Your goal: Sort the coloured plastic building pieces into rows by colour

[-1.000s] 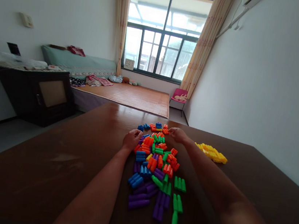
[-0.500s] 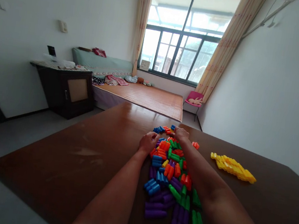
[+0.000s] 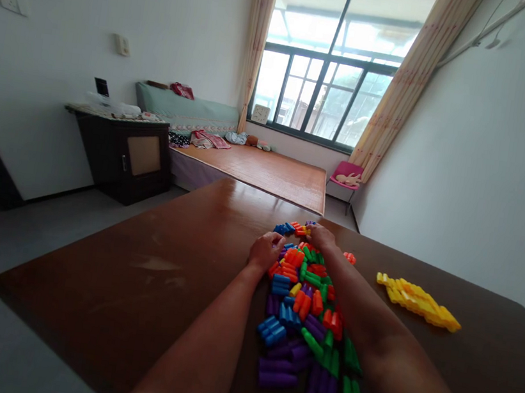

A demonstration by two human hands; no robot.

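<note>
Plastic building blocks shaped like joined tubes, in blue, orange, green, purple and yellow, lie in a long pile (image 3: 303, 302) on the brown table (image 3: 135, 283). At the pile's far left edge is my left hand (image 3: 265, 250), its fingers curled together beside orange and purple blocks. What it holds, if anything, is hidden. My right hand (image 3: 322, 236) reaches to the far end of the pile, fingers closed by a small yellow block (image 3: 307, 231) and a purple block (image 3: 310, 223). Its grip is too small to make out. Blue blocks (image 3: 284, 228) lie just left of it.
A row of joined yellow blocks (image 3: 418, 301) lies apart on the table's right side. Beyond the table are a low bed (image 3: 266, 168), a dark cabinet (image 3: 126, 153), a pink chair (image 3: 347, 172) and a window (image 3: 324, 95).
The view has shifted slightly, so everything sits a little further right. By my right fingertips a blue block no longer shows, and a purple one is visible. My left hand stays by the pile.
</note>
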